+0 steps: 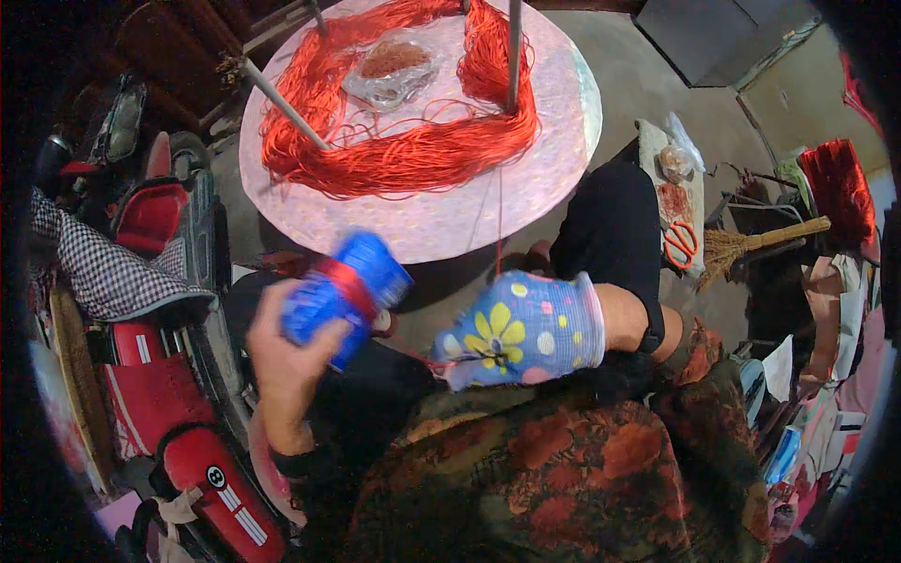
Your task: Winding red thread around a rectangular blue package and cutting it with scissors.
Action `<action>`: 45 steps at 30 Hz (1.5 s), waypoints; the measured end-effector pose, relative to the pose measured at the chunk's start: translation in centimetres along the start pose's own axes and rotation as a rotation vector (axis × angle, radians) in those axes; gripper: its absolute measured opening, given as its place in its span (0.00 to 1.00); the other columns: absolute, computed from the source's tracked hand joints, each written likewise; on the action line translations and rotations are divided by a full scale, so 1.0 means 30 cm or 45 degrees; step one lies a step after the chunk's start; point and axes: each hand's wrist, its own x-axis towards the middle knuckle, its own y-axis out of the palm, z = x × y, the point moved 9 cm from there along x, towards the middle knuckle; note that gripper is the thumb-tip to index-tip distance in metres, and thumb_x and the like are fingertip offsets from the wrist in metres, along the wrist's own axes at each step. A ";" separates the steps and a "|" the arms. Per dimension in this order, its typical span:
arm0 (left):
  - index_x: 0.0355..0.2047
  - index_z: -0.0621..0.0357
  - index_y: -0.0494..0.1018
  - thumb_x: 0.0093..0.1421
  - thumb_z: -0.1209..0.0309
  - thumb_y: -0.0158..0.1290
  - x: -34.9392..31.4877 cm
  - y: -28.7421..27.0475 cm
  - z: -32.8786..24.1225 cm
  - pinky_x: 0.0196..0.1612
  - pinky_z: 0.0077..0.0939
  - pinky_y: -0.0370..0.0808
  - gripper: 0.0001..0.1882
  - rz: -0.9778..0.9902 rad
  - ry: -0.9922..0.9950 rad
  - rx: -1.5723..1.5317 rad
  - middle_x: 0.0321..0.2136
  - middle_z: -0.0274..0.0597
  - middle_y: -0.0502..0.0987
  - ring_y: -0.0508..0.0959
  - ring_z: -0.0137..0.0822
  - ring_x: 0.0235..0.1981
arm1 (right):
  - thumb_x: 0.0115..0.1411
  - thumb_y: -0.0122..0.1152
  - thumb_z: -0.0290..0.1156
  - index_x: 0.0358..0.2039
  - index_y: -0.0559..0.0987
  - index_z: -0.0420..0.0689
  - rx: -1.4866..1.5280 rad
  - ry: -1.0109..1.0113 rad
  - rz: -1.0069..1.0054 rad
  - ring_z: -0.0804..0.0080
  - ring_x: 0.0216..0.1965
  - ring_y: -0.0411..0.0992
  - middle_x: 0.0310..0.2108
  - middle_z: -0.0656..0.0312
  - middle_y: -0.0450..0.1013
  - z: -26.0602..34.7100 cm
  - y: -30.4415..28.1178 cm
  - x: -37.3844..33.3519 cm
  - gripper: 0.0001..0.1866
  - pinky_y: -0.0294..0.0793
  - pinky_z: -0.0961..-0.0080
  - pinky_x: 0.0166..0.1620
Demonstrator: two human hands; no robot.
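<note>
In my left hand [286, 352] I grip a blue block [385, 265], smeared by motion, with a band of red cord [345, 287] wound round its middle. My right hand [516, 328] wears a blue glove with yellow flowers and dots; its fingers are closed on a strand of red cord [499, 225]. That strand runs down from the big red skein [394, 159] to the glove, and a bit of red shows at the fingertips. Wooden rods [286, 105] stand inside the skein on a round, pale pink tabletop [441, 211].
A clear bag [389, 80] of reddish material lies inside the skein. On my right, orange-handled scissors [679, 245] rest on a narrow bench [693, 202], near a straw broom [760, 242]. A red vehicle with a long seat [221, 483] stands close on my left.
</note>
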 end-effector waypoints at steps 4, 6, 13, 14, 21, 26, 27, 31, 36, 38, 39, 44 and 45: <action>0.41 0.60 0.74 0.44 0.67 0.66 -0.081 0.197 -0.111 0.40 0.28 0.75 0.23 0.767 0.349 -0.223 0.35 0.40 0.78 0.77 0.31 0.34 | 0.61 0.56 0.35 0.34 0.78 0.44 -0.049 -0.002 -0.183 0.58 0.30 0.76 0.28 0.55 0.76 -0.065 -0.116 0.062 0.09 0.75 0.69 0.33; 0.45 0.60 0.71 0.48 0.63 0.64 -0.061 0.133 -0.078 0.43 0.31 0.74 0.26 0.640 0.238 -0.842 0.39 0.41 0.77 0.76 0.34 0.38 | 0.61 0.57 0.36 0.34 0.79 0.43 0.281 0.398 -0.240 0.61 0.30 0.76 0.29 0.56 0.77 -0.251 -0.087 0.014 0.10 0.74 0.70 0.34; 0.58 0.62 0.62 0.55 0.59 0.62 -0.005 -0.016 0.154 0.54 0.35 0.70 0.36 -0.202 0.016 -1.444 0.50 0.43 0.71 0.72 0.40 0.51 | 0.59 0.56 0.36 0.32 0.78 0.48 -0.166 0.242 0.042 0.52 0.29 0.74 0.25 0.54 0.75 -0.221 0.079 -0.093 0.06 0.74 0.61 0.32; 0.54 0.60 0.66 0.49 0.63 0.65 -0.006 -0.027 0.133 0.51 0.32 0.71 0.33 -0.293 0.002 -0.951 0.44 0.41 0.73 0.73 0.35 0.46 | 0.58 0.57 0.36 0.32 0.78 0.48 -0.161 0.187 0.080 0.52 0.28 0.74 0.24 0.54 0.74 -0.167 0.087 -0.066 0.07 0.74 0.61 0.31; 0.41 0.62 0.74 0.41 0.63 0.68 -0.087 0.213 -0.069 0.44 0.29 0.74 0.28 0.744 0.173 -0.473 0.34 0.42 0.78 0.77 0.32 0.36 | 0.57 0.61 0.39 0.32 0.81 0.45 0.151 0.355 -0.290 0.64 0.30 0.77 0.29 0.57 0.78 -0.190 -0.106 0.041 0.11 0.74 0.71 0.34; 0.53 0.63 0.67 0.54 0.53 0.60 -0.091 0.064 0.022 0.52 0.34 0.72 0.33 0.123 0.060 -1.617 0.49 0.48 0.71 0.74 0.38 0.48 | 0.61 0.58 0.40 0.34 0.80 0.46 0.223 0.520 -0.165 0.65 0.30 0.77 0.30 0.57 0.78 -0.346 0.033 -0.089 0.11 0.75 0.71 0.35; 0.56 0.62 0.65 0.56 0.53 0.58 -0.087 0.031 0.034 0.53 0.34 0.72 0.34 -0.151 0.035 -1.811 0.51 0.48 0.69 0.72 0.39 0.50 | 0.61 0.56 0.38 0.34 0.79 0.47 0.193 0.397 -0.142 0.60 0.31 0.77 0.28 0.57 0.77 -0.307 0.065 -0.095 0.09 0.75 0.68 0.34; 0.51 0.63 0.68 0.50 0.63 0.63 -0.013 0.063 0.120 0.50 0.30 0.71 0.31 -0.023 -0.072 -0.761 0.43 0.41 0.74 0.75 0.35 0.44 | 0.58 0.58 0.36 0.32 0.78 0.49 -0.093 0.144 0.068 0.56 0.31 0.76 0.27 0.57 0.76 -0.073 0.057 -0.014 0.06 0.75 0.66 0.33; 0.43 0.64 0.73 0.45 0.64 0.66 -0.104 0.242 -0.044 0.46 0.26 0.71 0.27 0.840 0.157 -0.405 0.35 0.37 0.76 0.76 0.32 0.39 | 0.55 0.62 0.37 0.35 0.81 0.48 0.161 0.279 -0.176 0.64 0.29 0.77 0.29 0.58 0.78 -0.178 -0.057 0.057 0.10 0.75 0.73 0.34; 0.43 0.64 0.73 0.46 0.61 0.65 -0.093 0.194 0.001 0.47 0.27 0.71 0.27 0.742 0.159 -0.761 0.36 0.38 0.77 0.76 0.33 0.40 | 0.57 0.62 0.37 0.36 0.81 0.46 0.454 0.482 -0.284 0.71 0.28 0.76 0.28 0.59 0.78 -0.295 -0.038 -0.001 0.10 0.75 0.75 0.35; 0.46 0.64 0.71 0.47 0.60 0.64 -0.086 0.174 0.021 0.47 0.28 0.71 0.29 0.649 0.130 -0.988 0.38 0.39 0.76 0.76 0.33 0.41 | 0.58 0.61 0.37 0.36 0.81 0.46 0.580 0.574 -0.320 0.72 0.28 0.76 0.28 0.59 0.78 -0.340 -0.017 -0.048 0.10 0.75 0.75 0.34; 0.52 0.62 0.67 0.49 0.64 0.63 -0.046 0.077 0.056 0.48 0.28 0.72 0.32 -0.044 -0.138 -1.213 0.42 0.41 0.74 0.75 0.32 0.42 | 0.60 0.54 0.34 0.40 0.77 0.47 -0.117 0.267 0.146 0.56 0.33 0.75 0.30 0.56 0.75 -0.204 0.144 -0.055 0.10 0.74 0.67 0.35; 0.51 0.62 0.68 0.47 0.65 0.64 -0.043 0.100 0.056 0.47 0.27 0.72 0.31 0.085 -0.146 -0.894 0.41 0.40 0.74 0.75 0.31 0.41 | 0.60 0.54 0.34 0.40 0.77 0.48 -0.308 0.343 0.375 0.56 0.33 0.75 0.30 0.56 0.76 -0.159 0.164 -0.021 0.09 0.74 0.67 0.34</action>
